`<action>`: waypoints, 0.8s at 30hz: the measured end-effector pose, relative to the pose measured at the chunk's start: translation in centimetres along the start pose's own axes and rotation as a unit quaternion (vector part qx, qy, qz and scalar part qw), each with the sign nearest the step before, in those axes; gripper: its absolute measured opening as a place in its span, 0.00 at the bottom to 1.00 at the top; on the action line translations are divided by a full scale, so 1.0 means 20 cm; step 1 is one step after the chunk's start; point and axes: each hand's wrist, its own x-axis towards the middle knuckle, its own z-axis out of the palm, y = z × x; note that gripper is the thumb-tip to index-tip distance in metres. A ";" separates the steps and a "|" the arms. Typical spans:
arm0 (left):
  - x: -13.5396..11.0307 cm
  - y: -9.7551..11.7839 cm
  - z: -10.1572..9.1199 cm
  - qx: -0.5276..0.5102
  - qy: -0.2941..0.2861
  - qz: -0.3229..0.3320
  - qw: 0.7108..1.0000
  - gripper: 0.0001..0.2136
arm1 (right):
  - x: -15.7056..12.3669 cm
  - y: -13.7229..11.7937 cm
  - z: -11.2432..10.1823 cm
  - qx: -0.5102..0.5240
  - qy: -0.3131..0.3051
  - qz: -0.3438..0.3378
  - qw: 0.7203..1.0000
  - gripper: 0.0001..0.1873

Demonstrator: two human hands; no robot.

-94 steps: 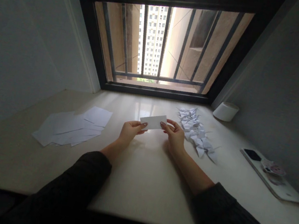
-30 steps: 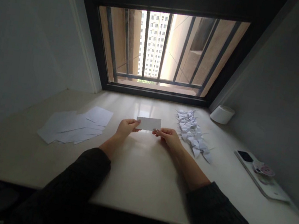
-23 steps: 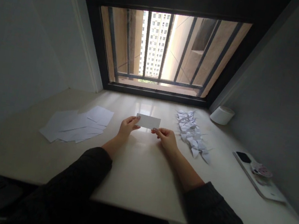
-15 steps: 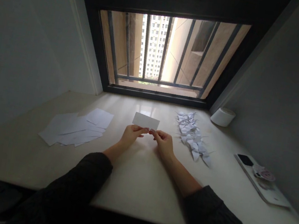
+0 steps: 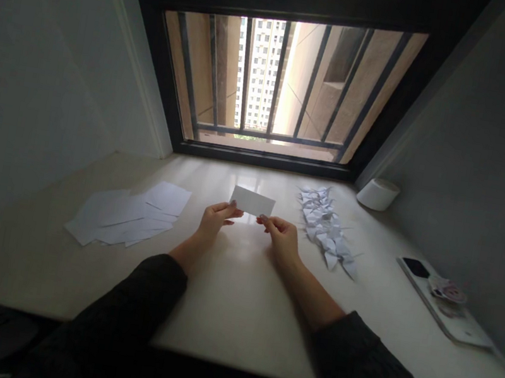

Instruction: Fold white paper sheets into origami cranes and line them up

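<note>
A small white folded paper (image 5: 253, 201), oblong in shape, is held up above the pale table (image 5: 234, 301). My left hand (image 5: 213, 220) pinches its lower left edge and my right hand (image 5: 280, 237) pinches its lower right edge. Both hands have their fingers closed on the paper. Dark sleeves cover both forearms.
A loose spread of white paper sheets (image 5: 126, 214) lies to the left. A row of several folded paper pieces (image 5: 327, 233) lies to the right. A white roll (image 5: 377, 193) stands in the far right corner, and a phone on a white tablet (image 5: 445, 290) lies at the right. A barred window (image 5: 278, 84) is ahead.
The paper has been turned between my fingers, and my hands moved closer together along its lower edge, then apart again. It stays held over the table's middle.
</note>
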 end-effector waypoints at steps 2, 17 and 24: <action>-0.01 0.00 0.01 -0.006 -0.009 -0.001 1.000 0.19 | 0.01 0.01 -0.01 0.014 0.002 0.007 1.000 0.17; -0.01 0.00 -0.02 0.028 0.034 0.057 0.997 0.21 | 0.03 0.01 -0.05 -0.068 -0.058 -0.021 0.996 0.22; -0.02 -0.02 -0.01 0.151 0.032 0.129 0.980 0.21 | 0.00 -0.04 -0.04 -0.166 0.060 -0.202 0.963 0.27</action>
